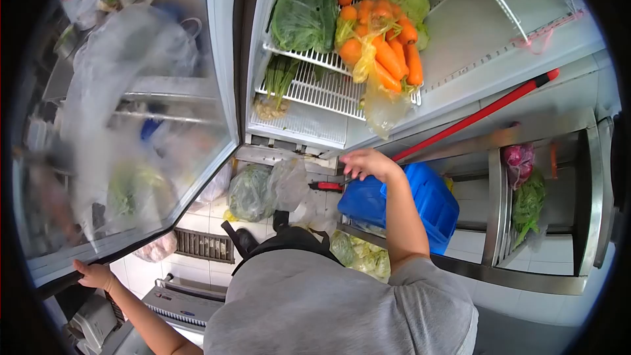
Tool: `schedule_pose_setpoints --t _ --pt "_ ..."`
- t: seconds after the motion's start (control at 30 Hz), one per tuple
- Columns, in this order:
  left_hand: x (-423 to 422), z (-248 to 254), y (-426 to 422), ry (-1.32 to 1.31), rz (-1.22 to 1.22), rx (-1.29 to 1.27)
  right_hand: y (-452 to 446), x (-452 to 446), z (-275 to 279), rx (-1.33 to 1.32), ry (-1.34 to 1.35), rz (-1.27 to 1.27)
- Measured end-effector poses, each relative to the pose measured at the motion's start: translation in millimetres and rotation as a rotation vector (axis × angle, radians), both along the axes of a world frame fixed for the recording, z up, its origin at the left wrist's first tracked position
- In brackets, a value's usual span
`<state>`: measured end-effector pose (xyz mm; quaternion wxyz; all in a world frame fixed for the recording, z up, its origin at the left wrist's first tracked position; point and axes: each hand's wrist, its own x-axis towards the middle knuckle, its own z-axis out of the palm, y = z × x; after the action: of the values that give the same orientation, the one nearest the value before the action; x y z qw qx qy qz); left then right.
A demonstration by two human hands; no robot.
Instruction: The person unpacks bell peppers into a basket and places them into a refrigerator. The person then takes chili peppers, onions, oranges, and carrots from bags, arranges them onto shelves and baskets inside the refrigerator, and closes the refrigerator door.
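My left hand (96,275) grips the bottom edge of the glass fridge door (227,46), which stands swung out to the left. My right hand (365,163) is in front of the fridge, with its fingers loosely bent and apart and nothing visible in them. Beneath its forearm is a blue plastic crate (430,213). On the fridge's wire shelves sit a bag of carrots (391,56), a bagged leafy green vegetable (305,16) and a green cabbage (406,1). Lower down lies a bunch of green stalks (281,75).
A red pole (476,115) slants across the fridge's lower right. Metal rack frames (493,207) stand at right, holding a purple bundle (519,163) and leafy greens (529,200). Bagged greens (250,190) lie on the floor beside a drain grate (204,245). A red-handled tool (325,186) lies by the crate.
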<state>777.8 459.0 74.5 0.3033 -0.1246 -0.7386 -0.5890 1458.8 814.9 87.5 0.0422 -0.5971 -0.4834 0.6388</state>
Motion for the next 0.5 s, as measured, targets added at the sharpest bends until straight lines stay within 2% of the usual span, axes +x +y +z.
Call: schedule_pose_setpoints --t 0.03,0.1,0.13,0.17,0.2,0.23,0.27,0.3,0.33,0.4,0.43,0.47,0.5 --pt "-2 -2 0 -0.033 0.020 0.019 -3 -19 43 -0.006 0.118 0.140" --pt "-35 -26 -24 0.067 0.007 -0.178 -1 -55 119 0.320 0.333 0.263" --pt "-12 -6 -2 0.079 -0.017 -0.028 7 -76 154 0.516 0.297 0.205" --pt "-10 -4 1 0.095 -0.035 -0.011 28 -94 176 0.709 0.260 0.146" --pt "-9 -4 1 0.043 -0.039 -0.034 67 -106 174 1.038 0.187 0.168" --pt "-8 -3 1 -0.008 -0.039 -0.058 95 -129 192 1.258 -0.072 0.100" --pt "-4 1 3 0.013 -0.051 -0.053 135 -142 197 1.366 -0.177 0.105" --pt "3 4 5 0.035 -0.059 -0.049 184 -153 189 1.471 -0.423 0.031" --pt "4 7 8 0.060 -0.064 -0.044 238 -158 181 1.402 -0.583 -0.045" --pt "3 1 0 0.066 -0.073 -0.041 330 -144 168 1.370 -1.015 0.178" --pt "3 -2 -3 0.067 -0.070 -0.042 383 -136 147 1.333 -0.833 -0.123" --pt "11 2 -3 0.039 -0.074 -0.041 425 -126 134 1.284 -0.803 -0.163" --pt "10 0 -5 0.056 -0.007 -0.084 455 -115 123 1.252 -0.805 -0.092"
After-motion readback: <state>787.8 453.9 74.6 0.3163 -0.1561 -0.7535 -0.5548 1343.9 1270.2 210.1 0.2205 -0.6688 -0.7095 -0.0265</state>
